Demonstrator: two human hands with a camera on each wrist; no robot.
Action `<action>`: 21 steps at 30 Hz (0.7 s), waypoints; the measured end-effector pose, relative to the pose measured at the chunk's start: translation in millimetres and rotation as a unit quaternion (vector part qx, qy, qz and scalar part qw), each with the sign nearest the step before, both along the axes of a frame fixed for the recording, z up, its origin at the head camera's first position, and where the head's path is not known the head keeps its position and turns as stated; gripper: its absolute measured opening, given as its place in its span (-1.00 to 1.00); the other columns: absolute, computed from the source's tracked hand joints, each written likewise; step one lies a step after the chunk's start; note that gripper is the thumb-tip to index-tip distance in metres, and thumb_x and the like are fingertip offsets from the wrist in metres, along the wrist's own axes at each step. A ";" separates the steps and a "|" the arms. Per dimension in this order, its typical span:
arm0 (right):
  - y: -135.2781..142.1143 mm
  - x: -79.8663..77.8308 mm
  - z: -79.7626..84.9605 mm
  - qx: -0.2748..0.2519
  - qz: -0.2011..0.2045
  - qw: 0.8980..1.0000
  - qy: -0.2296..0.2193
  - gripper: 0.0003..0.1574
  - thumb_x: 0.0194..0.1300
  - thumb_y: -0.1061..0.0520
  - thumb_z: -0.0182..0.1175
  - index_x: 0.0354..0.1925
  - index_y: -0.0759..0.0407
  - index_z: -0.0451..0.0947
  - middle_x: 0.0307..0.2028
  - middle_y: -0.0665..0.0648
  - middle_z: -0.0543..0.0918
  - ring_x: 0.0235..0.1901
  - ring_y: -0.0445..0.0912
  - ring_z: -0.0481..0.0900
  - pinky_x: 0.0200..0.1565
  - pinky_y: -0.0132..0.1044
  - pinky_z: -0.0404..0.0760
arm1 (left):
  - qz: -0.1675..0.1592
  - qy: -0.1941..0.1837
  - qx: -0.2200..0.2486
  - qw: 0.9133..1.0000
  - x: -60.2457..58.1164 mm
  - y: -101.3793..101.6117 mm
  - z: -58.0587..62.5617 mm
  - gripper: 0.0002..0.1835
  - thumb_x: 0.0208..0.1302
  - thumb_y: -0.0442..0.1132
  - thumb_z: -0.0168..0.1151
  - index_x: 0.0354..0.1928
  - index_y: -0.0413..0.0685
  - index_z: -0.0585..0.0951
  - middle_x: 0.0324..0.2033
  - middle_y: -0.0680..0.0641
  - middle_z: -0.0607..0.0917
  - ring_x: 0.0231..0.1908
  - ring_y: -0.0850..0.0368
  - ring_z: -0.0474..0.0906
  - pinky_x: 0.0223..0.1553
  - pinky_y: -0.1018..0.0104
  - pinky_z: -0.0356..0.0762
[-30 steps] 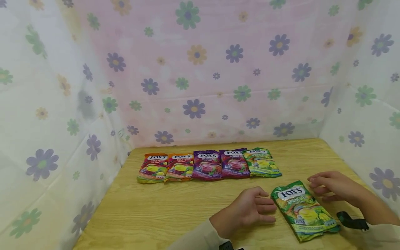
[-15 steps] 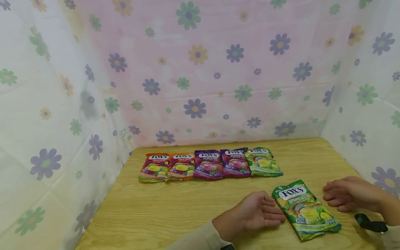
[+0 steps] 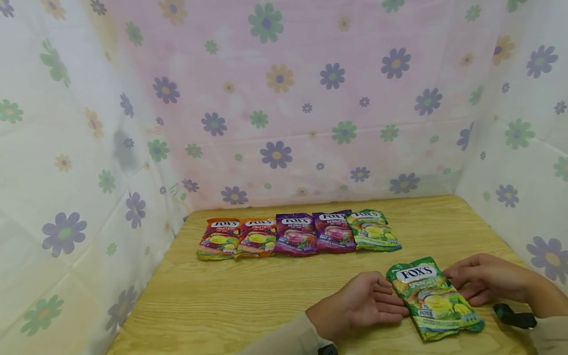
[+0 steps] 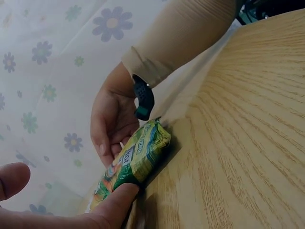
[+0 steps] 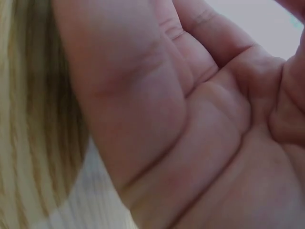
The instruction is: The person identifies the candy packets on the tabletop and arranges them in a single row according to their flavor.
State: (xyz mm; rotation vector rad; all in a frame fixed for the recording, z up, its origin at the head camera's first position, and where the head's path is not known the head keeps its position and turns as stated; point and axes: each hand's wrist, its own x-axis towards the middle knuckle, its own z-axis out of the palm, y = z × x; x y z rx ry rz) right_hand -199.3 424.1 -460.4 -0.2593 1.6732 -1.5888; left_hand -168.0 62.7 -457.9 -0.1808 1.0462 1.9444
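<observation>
A green Fox's candy bag (image 3: 437, 298) lies tilted on the wooden table near its front right. My left hand (image 3: 361, 301), palm turned toward the bag, has its fairly straight fingers at the left edge; in the left wrist view a finger (image 4: 119, 198) touches the green wrapper. On the other side, my right hand (image 3: 492, 281) reaches the right edge with loosely bent fingers, whose tips are partly hidden behind the bag. Only the palm and fingers of my right hand (image 5: 190, 119) fill the right wrist view; the bag does not show there.
Toward the back of the table (image 3: 248, 305) lies a row of candy bags: two orange fruits bags (image 3: 219, 239), two purple berries bags (image 3: 295, 235) and one green bag (image 3: 372, 230). Flower-printed cloth (image 3: 301, 113) encloses the back and sides.
My left hand has moved right to the bag's left edge. My right hand first drew away to the right, then came back to the bag's right edge. The bag has barely shifted.
</observation>
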 end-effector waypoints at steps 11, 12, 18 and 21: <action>-3.4 2.3 5.0 0.009 0.013 1.000 0.015 -0.51 0.67 0.18 -0.12 0.39 0.34 0.42 -0.47 -0.05 0.57 -0.47 -0.23 0.50 -0.30 -0.25 0.70 | 0.006 -0.001 -0.007 1.000 -1.7 3.9 0.4 -0.41 0.30 -0.35 0.04 0.31 -0.60 0.32 0.17 -0.58 0.52 0.32 -0.53 0.42 0.47 -0.32 0.22; -3.3 2.0 5.3 0.008 0.014 1.000 0.012 -0.51 0.67 0.17 -0.13 0.40 0.33 0.42 -0.51 -0.08 0.48 -0.49 -0.23 0.42 -0.31 -0.27 0.66 | 0.006 0.001 -0.009 1.000 -1.7 4.2 0.6 -0.42 0.30 -0.36 0.03 0.30 -0.61 0.33 0.17 -0.58 0.53 0.32 -0.53 0.43 0.47 -0.32 0.23; -3.1 1.4 5.7 -0.001 0.017 1.000 0.009 -0.50 0.68 0.16 -0.16 0.42 0.32 0.39 -0.39 -0.03 0.57 -0.48 -0.21 0.44 -0.30 -0.26 0.66 | 0.002 0.004 -0.008 1.000 -2.4 3.7 0.3 -0.51 0.29 -0.38 0.01 0.23 -0.54 0.41 0.19 -0.59 0.52 0.33 -0.53 0.41 0.48 -0.31 0.22; -2.9 1.5 5.2 -0.006 0.019 1.000 0.007 -0.48 0.68 0.16 -0.17 0.44 0.33 0.35 -0.17 0.09 0.68 -0.45 -0.20 0.49 -0.29 -0.25 0.70 | 0.003 0.005 -0.007 1.000 -3.1 4.0 -0.3 -0.56 0.29 -0.39 0.00 0.17 -0.49 0.44 0.20 -0.59 0.51 0.34 -0.53 0.40 0.48 -0.31 0.21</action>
